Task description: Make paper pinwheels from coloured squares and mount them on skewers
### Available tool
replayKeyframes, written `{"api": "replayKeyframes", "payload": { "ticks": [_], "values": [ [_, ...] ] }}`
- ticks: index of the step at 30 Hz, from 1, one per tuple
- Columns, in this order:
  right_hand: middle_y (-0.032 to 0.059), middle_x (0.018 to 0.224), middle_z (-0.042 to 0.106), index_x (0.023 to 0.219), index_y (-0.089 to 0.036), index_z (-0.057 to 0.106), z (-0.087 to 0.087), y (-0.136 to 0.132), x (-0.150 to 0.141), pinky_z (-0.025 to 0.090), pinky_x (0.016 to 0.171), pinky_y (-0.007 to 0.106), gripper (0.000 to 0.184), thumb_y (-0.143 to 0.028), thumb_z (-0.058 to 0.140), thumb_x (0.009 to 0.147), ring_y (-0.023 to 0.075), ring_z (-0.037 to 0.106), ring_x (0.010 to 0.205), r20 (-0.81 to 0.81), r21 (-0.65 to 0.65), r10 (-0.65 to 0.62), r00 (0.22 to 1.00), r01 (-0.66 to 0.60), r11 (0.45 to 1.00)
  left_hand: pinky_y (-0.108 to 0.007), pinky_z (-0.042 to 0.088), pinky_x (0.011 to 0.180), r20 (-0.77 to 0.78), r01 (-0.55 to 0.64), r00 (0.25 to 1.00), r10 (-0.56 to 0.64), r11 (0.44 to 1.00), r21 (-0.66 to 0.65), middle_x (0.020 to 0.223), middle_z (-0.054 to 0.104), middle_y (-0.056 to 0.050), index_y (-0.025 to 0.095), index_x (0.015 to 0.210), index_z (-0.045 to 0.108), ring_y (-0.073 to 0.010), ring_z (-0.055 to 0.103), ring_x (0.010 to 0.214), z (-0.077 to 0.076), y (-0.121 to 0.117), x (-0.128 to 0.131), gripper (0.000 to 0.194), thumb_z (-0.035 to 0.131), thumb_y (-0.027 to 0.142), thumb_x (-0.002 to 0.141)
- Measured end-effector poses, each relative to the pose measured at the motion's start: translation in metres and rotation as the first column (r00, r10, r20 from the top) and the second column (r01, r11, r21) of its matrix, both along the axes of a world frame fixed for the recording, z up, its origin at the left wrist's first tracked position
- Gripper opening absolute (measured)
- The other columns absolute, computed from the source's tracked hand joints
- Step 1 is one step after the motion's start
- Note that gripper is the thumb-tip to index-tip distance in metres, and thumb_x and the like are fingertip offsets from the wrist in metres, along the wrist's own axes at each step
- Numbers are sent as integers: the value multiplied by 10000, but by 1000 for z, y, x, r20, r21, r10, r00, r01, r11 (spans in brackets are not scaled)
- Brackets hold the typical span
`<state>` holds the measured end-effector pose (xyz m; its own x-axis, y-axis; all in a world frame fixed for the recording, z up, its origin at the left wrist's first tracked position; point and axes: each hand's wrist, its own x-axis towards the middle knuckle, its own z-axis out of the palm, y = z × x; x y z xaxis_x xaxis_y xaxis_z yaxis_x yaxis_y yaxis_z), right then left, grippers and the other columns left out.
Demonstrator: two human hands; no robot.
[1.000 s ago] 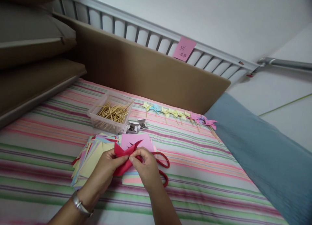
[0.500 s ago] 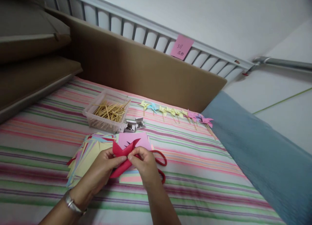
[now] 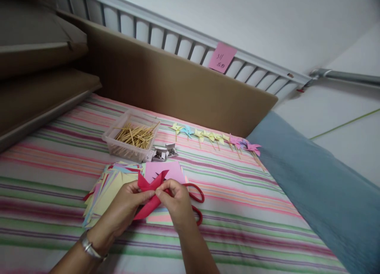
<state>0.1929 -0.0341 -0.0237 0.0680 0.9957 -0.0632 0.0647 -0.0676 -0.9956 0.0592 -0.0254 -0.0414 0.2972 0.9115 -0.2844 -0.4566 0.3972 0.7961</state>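
Observation:
A red paper pinwheel (image 3: pixel 150 206), its corners folded inward, is held between both hands above the paper stacks. My left hand (image 3: pixel 132 199) grips its left side, thumb pressed near the centre. Thumb and fingers of my right hand (image 3: pixel 175 195) pinch at the pinwheel's middle; whether a pin is between them is too small to tell. Under the right hand lie scissors with red handles (image 3: pixel 198 193), their blades mostly hidden. A pile of coloured paper sheets (image 3: pixel 103 197) lies left of the hands, and pink paper (image 3: pixel 169 171) lies just beyond them.
A clear plastic box (image 3: pixel 109 147) full of wooden sticks stands behind the papers, beside two small open boxes (image 3: pixel 159 154) of dark metal bits. Finished pinwheels on sticks (image 3: pixel 219 138) lie in a row along a cardboard panel (image 3: pixel 184 84). Large cardboard packages (image 3: pixel 41 96) stand at left.
Both hands stay nearly in place on the red pinwheel. Its upper right point has shifted slightly left and its lower edge has tilted a little. The whole view has moved slightly.

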Motion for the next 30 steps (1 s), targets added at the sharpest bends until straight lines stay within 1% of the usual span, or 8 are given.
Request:
{"api": "replayKeyframes", "payload": {
  "ticks": [6, 10, 12, 14, 17, 20, 24, 30],
  "values": [
    [-10, 615, 574, 613, -167, 583, -4, 1, -2, 401, 594, 245, 47, -177, 598, 657, 134, 506, 610, 100, 58, -16, 995, 11, 998, -201, 448, 593, 33, -29, 999, 30, 1000, -9, 677, 718, -23, 158, 759, 728, -120, 611, 593, 4, 0, 0, 168, 768, 194, 599],
    [5, 694, 617, 676, -171, 604, -1, -1, -4, 431, 686, 272, 23, -163, 589, 692, 156, 555, 696, 159, 99, 9, 987, -25, 995, -201, 453, 589, 23, -44, 999, 45, 998, -34, 694, 722, -35, 149, 774, 729, -127, 619, 603, 9, 0, -1, 195, 773, 198, 591],
    [17, 770, 644, 749, -176, 620, 2, -2, -3, 441, 744, 285, 58, -153, 596, 702, 169, 583, 769, 158, 114, 35, 987, -53, 992, -202, 459, 594, 22, -62, 998, 63, 998, -31, 701, 726, -45, 140, 774, 727, -129, 623, 608, 10, 1, -4, 195, 773, 198, 594],
    [32, 858, 662, 856, -183, 625, 4, -3, -1, 447, 795, 296, 136, -172, 608, 722, 183, 602, 854, 107, 126, 51, 993, -64, 990, -204, 464, 610, 12, -89, 996, 90, 996, -31, 724, 732, -50, 140, 784, 724, -129, 629, 622, 10, 3, -9, 192, 767, 197, 606],
    [55, 905, 681, 967, -183, 610, 4, -1, 6, 457, 832, 319, 202, -270, 589, 786, 195, 623, 911, -32, 118, 26, 999, -23, 993, -206, 467, 639, -16, -91, 996, 91, 996, -13, 756, 737, -50, 147, 811, 722, -132, 638, 658, 11, 6, -17, 180, 747, 203, 643],
    [69, 895, 702, 918, -171, 651, 2, 1, 9, 454, 856, 338, 223, -350, 579, 808, 206, 636, 902, -102, 72, 3, 995, 5, 997, -213, 466, 638, -57, -66, 996, 66, 998, 2, 774, 739, -55, 147, 823, 723, -140, 640, 660, 12, 7, -22, 182, 738, 221, 658],
    [68, 917, 708, 856, -171, 699, 3, -1, 6, 440, 858, 342, 252, -392, 603, 785, 221, 622, 907, -144, -6, 32, 989, -33, 999, -226, 473, 648, -92, -77, 993, 78, 997, 16, 776, 740, -50, 156, 805, 727, -151, 643, 661, 10, 6, -21, 194, 757, 231, 629],
    [38, 771, 681, 799, -156, 699, 4, -3, 1, 435, 744, 298, 252, -394, 647, 737, 176, 579, 742, -238, -80, 62, 969, -83, 993, -237, 476, 639, -109, -70, 991, 73, 997, 32, 767, 738, -57, 149, 789, 731, -161, 646, 653, 11, 6, -20, 199, 763, 240, 615]
  ]
}}
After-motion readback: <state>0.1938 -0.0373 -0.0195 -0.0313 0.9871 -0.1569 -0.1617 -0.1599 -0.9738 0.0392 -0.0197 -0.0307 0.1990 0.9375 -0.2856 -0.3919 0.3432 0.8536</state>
